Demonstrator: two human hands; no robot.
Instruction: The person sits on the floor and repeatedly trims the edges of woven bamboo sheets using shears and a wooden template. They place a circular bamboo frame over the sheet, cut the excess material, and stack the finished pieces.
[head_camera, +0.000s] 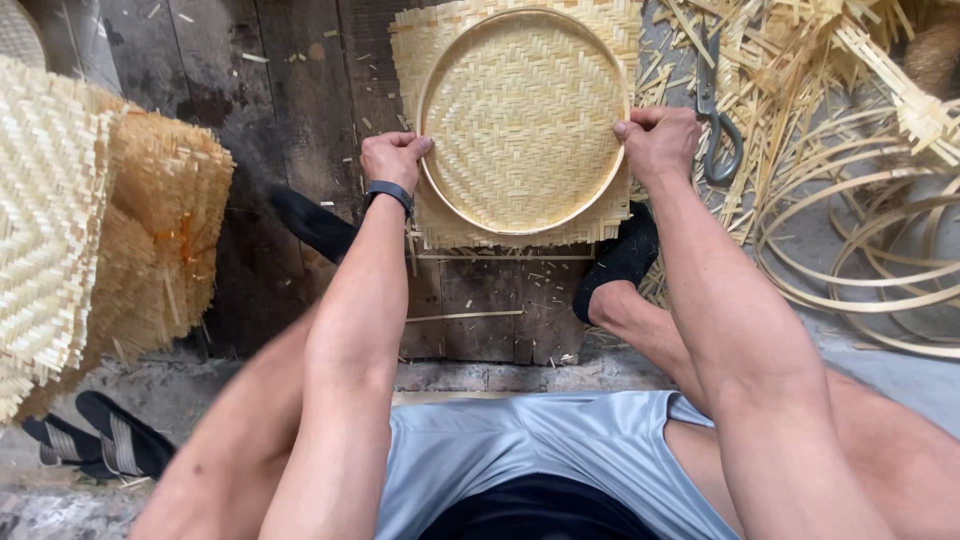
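Sandals (95, 440) lie by the left knee on the stone floor. Farther out, the left hand (393, 158) and right hand (657, 140) have their fingers clamped on opposite sides of a round hoop (428, 190), pressing it into a woven bamboo mat (520, 120) lying on dark planks. Uneven pressure could tilt the hoop, and the frayed strip ends may prick the fingers. Scissors (712, 125) lie just beyond.

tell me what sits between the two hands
In the head view, the round woven bamboo tray spans between the left hand and right hand, each gripping its rim.
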